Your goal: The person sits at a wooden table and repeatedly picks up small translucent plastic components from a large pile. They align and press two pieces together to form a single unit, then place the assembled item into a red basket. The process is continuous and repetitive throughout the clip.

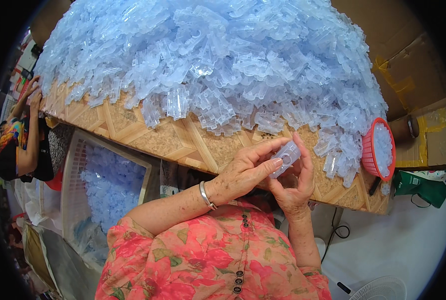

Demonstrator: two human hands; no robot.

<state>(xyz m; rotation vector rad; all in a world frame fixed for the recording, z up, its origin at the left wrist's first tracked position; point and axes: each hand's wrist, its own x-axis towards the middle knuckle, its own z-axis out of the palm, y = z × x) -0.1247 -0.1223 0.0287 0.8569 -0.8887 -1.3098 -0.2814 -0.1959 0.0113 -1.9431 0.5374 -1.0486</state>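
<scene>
The left hand [255,161] was closed in a pinch on a clear plastic piece [286,158], its thumb pressed against the piece's left side. The right hand [297,186] was half open, its index finger stretched up along the piece's right side and its thumb bent just near of it; whether it also gripped could not be told. The piece sat between the hands, above the near edge of the table [158,140].

The left forearm, with a metal bangle [206,195] at the wrist, slanted in from the near left; the right forearm rose more steeply. The left fingertips were largely hidden behind the piece, and some right fingers were in shadow.

Beyond lay a heap of similar pieces [233,65], cut off at the far edge. A red basket [367,151] stood right, a white crate [70,175] left.
</scene>
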